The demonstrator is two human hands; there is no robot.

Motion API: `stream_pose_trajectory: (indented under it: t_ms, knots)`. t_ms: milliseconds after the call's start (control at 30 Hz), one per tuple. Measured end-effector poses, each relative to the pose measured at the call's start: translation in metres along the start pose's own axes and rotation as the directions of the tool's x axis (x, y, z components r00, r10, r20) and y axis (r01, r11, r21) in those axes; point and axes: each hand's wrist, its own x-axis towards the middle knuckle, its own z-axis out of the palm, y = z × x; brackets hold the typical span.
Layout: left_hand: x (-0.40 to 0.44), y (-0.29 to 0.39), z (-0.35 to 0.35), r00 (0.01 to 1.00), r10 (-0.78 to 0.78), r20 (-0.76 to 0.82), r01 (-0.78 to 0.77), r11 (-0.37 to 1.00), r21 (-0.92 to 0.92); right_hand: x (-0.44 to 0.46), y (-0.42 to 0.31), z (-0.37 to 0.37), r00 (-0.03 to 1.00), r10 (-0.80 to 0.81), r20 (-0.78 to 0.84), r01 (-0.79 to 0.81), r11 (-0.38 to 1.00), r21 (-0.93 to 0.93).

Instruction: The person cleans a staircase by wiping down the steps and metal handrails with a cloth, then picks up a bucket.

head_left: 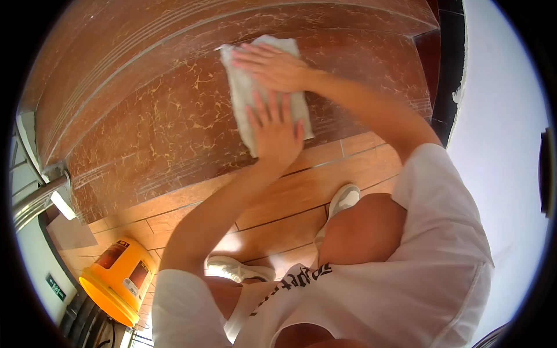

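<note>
A pale cloth (pixel 239 93) lies spread on a brown, gold-veined stone step (pixel 168 122). My left hand (pixel 275 136) presses flat on the cloth's lower part, its fingers spread. Higher up, my right hand (pixel 275 66) rests flat across the top of the cloth with fingers stretched to the left. The right hand and forearm look slightly blurred. Parts of the cloth are hidden beneath both hands.
Another stone step (pixel 191 24) rises beyond. Wood-look floor tiles (pixel 284 200) lie below, under my shoes. A yellow bucket (pixel 130 272) stands at the lower left, near a metal railing (pixel 40 194). A white wall (pixel 499 145) borders the right side.
</note>
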Motion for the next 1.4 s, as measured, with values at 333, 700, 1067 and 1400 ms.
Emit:
stream_pose_trajectory:
  t_ms: [333,700,1067,1400]
  knots:
    - [0.052,0.173,0.075,0.989,0.144,-0.012,-0.144,0.969,-0.198,-0.202,0.093,-0.055,0.970,0.236,0.057,-0.242,0.962,0.125]
    - [0.001,0.045,0.018,0.994,-0.103,-0.039,0.104,0.994,0.025,-0.031,0.019,0.004,0.989,-0.058,-0.137,0.083,0.981,0.178]
    - [0.086,0.152,0.073,0.969,0.209,-0.132,-0.213,0.977,-0.016,-0.192,0.131,-0.029,0.969,0.204,-0.141,-0.180,0.970,0.164]
    - [0.196,0.251,0.118,0.808,0.581,-0.096,-0.589,0.795,-0.147,-0.361,0.225,-0.051,0.772,0.616,-0.158,-0.615,0.786,0.065]
